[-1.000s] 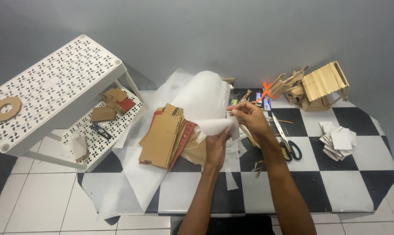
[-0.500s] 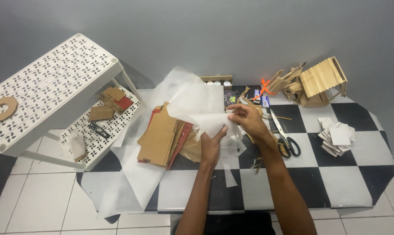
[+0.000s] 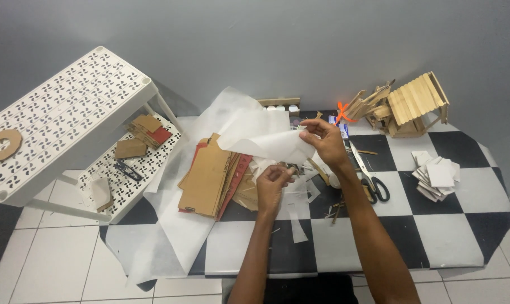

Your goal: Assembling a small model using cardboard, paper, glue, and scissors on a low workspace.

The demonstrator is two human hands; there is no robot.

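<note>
My right hand (image 3: pixel 324 143) pinches the edge of a thin white paper sheet (image 3: pixel 260 138) and holds it lifted above the checkered mat (image 3: pixel 446 225). My left hand (image 3: pixel 273 182) is lower, its fingers closed on a small pale piece just under that sheet. A stack of brown and red cardboard pieces (image 3: pixel 212 171) lies to the left of my left hand. Black-handled scissors (image 3: pixel 372 180) lie just right of my right wrist.
A white perforated two-tier rack (image 3: pixel 69 112) stands at the left, with cardboard scraps and a cardboard ring on it. A stick-built model house (image 3: pixel 412 107) stands at the back right. Small white square cards (image 3: pixel 435 175) are piled at the right. Large white paper (image 3: pixel 165 236) drapes over the mat's front left.
The lifted sheet has come lower and flatter. My left hand has dropped away from it to the small piece beneath, while my right hand keeps hold of the sheet's edge.
</note>
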